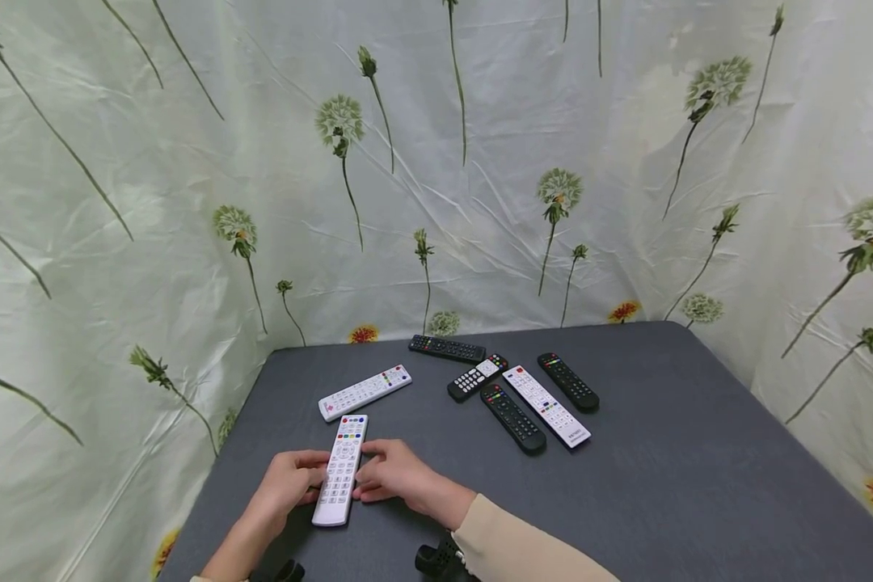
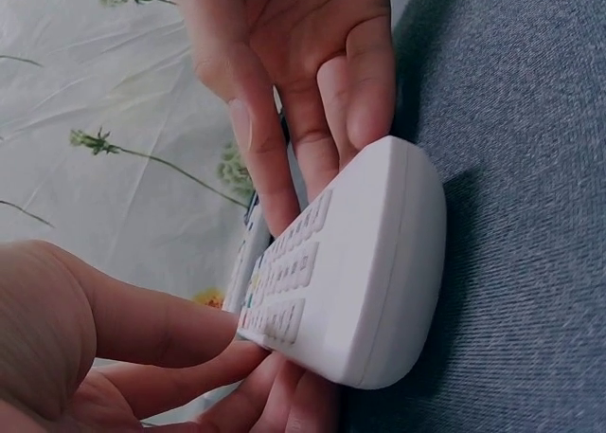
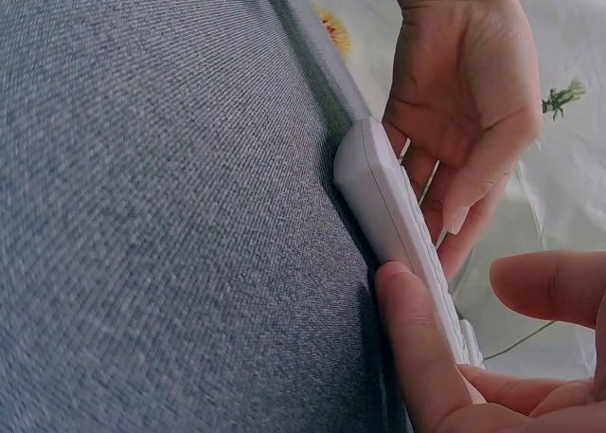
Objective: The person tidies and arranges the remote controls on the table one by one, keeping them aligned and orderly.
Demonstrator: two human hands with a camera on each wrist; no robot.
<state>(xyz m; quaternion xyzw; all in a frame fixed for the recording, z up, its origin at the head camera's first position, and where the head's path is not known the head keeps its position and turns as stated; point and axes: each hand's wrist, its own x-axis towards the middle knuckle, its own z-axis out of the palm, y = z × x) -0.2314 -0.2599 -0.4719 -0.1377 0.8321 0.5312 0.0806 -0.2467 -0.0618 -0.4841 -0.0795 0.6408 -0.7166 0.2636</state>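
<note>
A white remote control (image 1: 340,477) lies on the dark table, keys facing up, between the two hands. My left hand (image 1: 285,483) is at its left long side, fingertips right at the edge and thumb beside the keys in the left wrist view. From the opposite side, my right hand (image 1: 396,477) touches the remote; one fingertip rests on its side wall in the right wrist view, where the thumb (image 3: 544,286) stands apart from it. A second white remote control (image 1: 365,393) lies slanted just beyond the first one's far end.
Farther right are a black remote (image 1: 447,348), a black one with pale keys (image 1: 478,377), two more black remotes (image 1: 512,418) (image 1: 568,381) and a long white remote (image 1: 546,406) between them. A flowered cloth (image 1: 480,202) hangs behind the table (image 1: 698,469).
</note>
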